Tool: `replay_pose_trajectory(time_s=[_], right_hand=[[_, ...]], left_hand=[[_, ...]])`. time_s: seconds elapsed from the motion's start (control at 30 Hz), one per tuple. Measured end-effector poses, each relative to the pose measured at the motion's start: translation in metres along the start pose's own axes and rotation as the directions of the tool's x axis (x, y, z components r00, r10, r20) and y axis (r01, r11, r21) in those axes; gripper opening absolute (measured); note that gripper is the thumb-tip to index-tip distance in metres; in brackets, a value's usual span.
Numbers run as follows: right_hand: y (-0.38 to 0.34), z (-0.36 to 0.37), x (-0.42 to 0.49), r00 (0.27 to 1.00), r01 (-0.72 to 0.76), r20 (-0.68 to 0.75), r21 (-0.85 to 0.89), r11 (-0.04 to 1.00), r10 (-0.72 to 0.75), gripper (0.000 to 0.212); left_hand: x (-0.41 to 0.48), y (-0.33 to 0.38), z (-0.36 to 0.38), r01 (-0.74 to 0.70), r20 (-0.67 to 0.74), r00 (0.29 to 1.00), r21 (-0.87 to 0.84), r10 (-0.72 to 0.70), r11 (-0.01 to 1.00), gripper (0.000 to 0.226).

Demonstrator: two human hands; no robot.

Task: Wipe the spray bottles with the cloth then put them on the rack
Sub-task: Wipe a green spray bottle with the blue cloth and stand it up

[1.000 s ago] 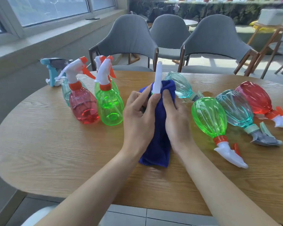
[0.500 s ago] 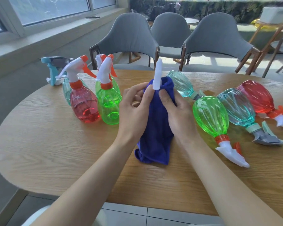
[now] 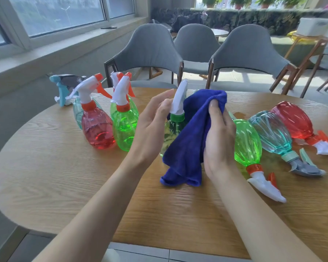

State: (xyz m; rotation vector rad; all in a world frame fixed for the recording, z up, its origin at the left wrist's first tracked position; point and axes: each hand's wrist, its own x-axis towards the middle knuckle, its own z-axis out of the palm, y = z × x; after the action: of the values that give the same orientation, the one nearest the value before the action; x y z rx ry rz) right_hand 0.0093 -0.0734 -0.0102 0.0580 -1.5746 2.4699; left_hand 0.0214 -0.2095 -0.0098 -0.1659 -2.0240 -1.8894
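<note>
Blue cloth [image 3: 189, 144] now off bottle [image 3: 175, 118] neck; L hand [image 3: 150, 127] fingers grip bottle, R hand [image 3: 220, 140] pinches cloth

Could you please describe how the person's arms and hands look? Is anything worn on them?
The left forearm and right forearm are bare, no sleeves in view. The left hand and right hand wear no gloves; no ring, watch or bracelet shows. Visible nails look short, unpainted.
</note>
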Motion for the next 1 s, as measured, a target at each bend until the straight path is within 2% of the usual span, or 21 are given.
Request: replay_pose_trajectory(time_s=[0.07,0.17,0.23,0.37,0.43,0.53,0.67,0.8,0.87,0.93,1.0], right_hand=[[-0.010,0.001,-0.005,0.996,0.075,0.045,-0.083,0.994,-0.072,0.031],[-0.016,0.006,-0.014,0.971,0.196,0.180,-0.227,0.954,-0.157,0.030],[-0.016,0.009,-0.019,0.943,0.248,0.282,-0.243,0.938,-0.176,0.027],[-0.020,0.010,-0.018,0.921,0.317,0.321,-0.284,0.905,-0.221,0.017],[-0.021,0.008,-0.017,0.922,0.341,0.293,-0.305,0.889,-0.253,0.015],[-0.017,0.005,-0.014,0.917,0.380,0.264,-0.359,0.852,-0.298,0.014],[-0.010,-0.001,-0.011,0.894,0.448,0.210,-0.430,0.784,-0.395,0.019],[-0.007,-0.003,-0.011,0.857,0.506,0.190,-0.490,0.710,-0.479,0.025],[-0.006,-0.003,-0.011,0.825,0.556,0.276,-0.548,0.625,-0.493,0.033],[-0.004,0.000,-0.014,0.805,0.590,0.393,-0.603,0.536,-0.444,0.047],[-0.001,0.003,-0.015,0.806,0.591,0.426,-0.627,0.507,-0.412,0.050]], left_hand=[[0.002,0.000,-0.002,0.039,0.024,0.999,0.016,-0.039,0.999,0.046],[-0.001,0.004,0.001,0.056,0.140,0.989,-0.006,-0.055,0.998,0.053],[-0.003,0.004,0.004,0.038,0.184,0.982,-0.009,-0.036,0.999,0.053],[0.004,0.000,0.002,0.082,0.127,0.989,-0.049,-0.075,0.995,0.087],[0.008,-0.001,0.001,0.065,0.078,0.995,-0.019,-0.063,0.998,0.091],[0.010,-0.002,0.004,0.008,0.009,1.000,0.019,-0.008,1.000,0.072],[0.011,-0.004,0.010,-0.033,-0.135,0.990,0.028,0.037,0.999,0.028],[0.011,0.002,0.010,-0.035,-0.157,0.987,0.022,0.038,0.999,0.024],[0.009,0.005,0.010,-0.045,-0.139,0.989,0.025,0.048,0.999,0.019],[0.005,0.007,0.012,-0.063,-0.122,0.990,0.040,0.068,0.997,0.023],[0.001,0.009,0.013,-0.063,-0.099,0.993,0.025,0.065,0.998,0.022]])
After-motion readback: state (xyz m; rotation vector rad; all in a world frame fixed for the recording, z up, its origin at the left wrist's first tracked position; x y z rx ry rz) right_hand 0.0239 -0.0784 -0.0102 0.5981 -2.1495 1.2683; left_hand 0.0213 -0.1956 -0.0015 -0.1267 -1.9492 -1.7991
